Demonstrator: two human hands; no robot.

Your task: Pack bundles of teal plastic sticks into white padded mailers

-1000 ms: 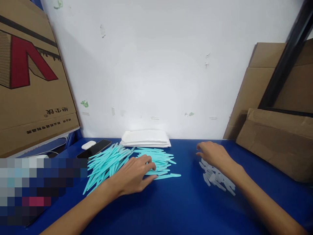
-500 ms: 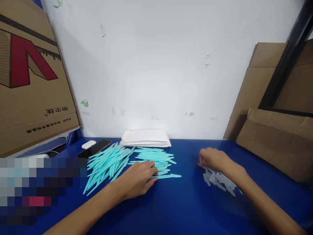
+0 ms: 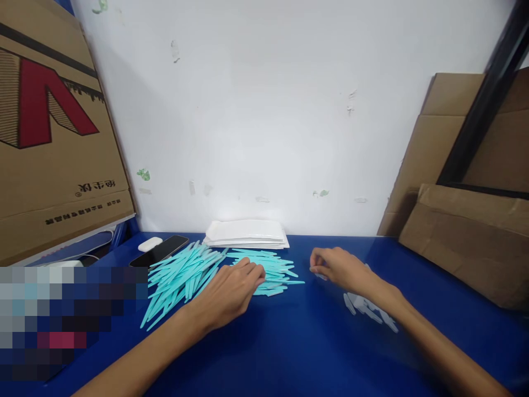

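My left hand (image 3: pixel 231 289) is closed in a pinch on one turquoise eyebrow razor (image 3: pixel 294 282), whose slim end points right. It hovers just over a loose row of similar turquoise razors (image 3: pixel 273 263). A larger, tangled heap of razors (image 3: pixel 182 275) lies to its left, some with pale translucent ends. To the right, my right hand (image 3: pixel 343 268) pinches a small clear plastic cap (image 3: pixel 321 275), its tip facing the razor across a short gap. Below the right wrist lies a scattered pile of clear caps (image 3: pixel 374 313), partly hidden by the forearm.
A stack of white packets (image 3: pixel 248 231) lies against the wall behind the razors. A dark phone (image 3: pixel 159 252) and a white earbud case (image 3: pixel 150 244) lie at the back left. Cardboard boxes (image 3: pixel 61 149) stand left and right of the blue table (image 3: pixel 281 353). The lower left is blurred out.
My left hand has lifted the razor off the table and slightly away from me. My right hand has left the cap pile and moved left, bringing a cap with it.
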